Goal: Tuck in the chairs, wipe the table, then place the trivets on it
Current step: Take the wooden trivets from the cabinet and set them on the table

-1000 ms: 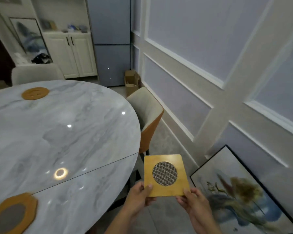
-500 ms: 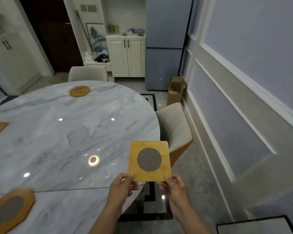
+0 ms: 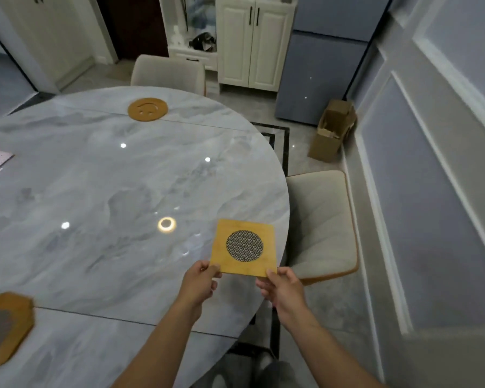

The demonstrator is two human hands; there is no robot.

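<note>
square wooden mesh-centred trivet (image 3: 244,247) at marble table (image 3: 95,191) edge

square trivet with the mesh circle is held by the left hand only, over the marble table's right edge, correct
Not only the left: the head view shows the left hand and the right hand each pinching a near corner of the square trivet. The rest holds: it is over the right edge of the marble table.

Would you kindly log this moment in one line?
left hand, right hand: pinch square trivet at table edge | placed: round trivet, octagonal trivet
</note>
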